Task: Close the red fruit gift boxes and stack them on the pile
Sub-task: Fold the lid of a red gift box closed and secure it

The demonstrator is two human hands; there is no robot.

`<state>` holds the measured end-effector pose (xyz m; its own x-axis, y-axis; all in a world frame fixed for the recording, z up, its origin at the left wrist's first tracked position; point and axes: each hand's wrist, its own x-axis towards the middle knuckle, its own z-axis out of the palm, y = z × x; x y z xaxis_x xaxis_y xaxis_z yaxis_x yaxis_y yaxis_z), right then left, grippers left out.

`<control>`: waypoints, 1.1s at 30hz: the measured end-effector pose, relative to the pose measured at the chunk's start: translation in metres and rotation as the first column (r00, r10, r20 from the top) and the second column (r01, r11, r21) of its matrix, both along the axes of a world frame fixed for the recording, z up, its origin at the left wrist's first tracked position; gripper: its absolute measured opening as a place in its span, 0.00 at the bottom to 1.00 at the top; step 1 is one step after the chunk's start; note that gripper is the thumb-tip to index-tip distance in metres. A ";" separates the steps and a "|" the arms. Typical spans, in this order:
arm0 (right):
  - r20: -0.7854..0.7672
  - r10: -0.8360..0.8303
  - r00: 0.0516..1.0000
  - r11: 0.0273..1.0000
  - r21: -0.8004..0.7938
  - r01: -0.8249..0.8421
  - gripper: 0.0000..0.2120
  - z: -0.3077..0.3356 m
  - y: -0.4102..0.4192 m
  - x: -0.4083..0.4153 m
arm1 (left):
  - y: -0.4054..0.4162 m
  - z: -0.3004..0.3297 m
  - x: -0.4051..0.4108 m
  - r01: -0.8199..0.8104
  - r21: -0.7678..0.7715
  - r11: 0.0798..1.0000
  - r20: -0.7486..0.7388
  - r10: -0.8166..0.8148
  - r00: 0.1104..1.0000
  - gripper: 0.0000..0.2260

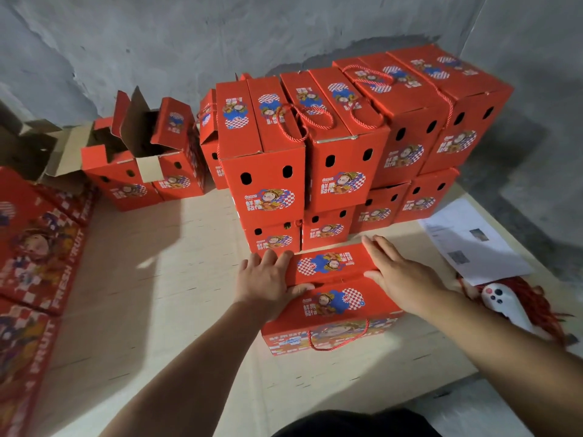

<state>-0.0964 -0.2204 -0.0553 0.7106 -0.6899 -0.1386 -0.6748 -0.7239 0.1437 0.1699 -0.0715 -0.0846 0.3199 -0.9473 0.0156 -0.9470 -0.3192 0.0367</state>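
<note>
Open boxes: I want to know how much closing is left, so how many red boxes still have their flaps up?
2, maybe more hidden behind the pile. One open box stands at the far left against the wall, the second open box right beside it, next to the stacked pile.

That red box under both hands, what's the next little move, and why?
Probably press the far top flap down flat. The left hand and right hand lie with straight fingers on the ends of the box, and a seam still shows between its two top flaps. Only then would it be ready to go on the pile behind.
</note>
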 end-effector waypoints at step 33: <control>0.183 -0.100 0.978 0.993 0.085 0.085 0.50 -0.014 0.059 0.001 | -0.002 0.008 -0.019 0.055 -0.160 0.986 -0.091 -0.071 0.993 0.34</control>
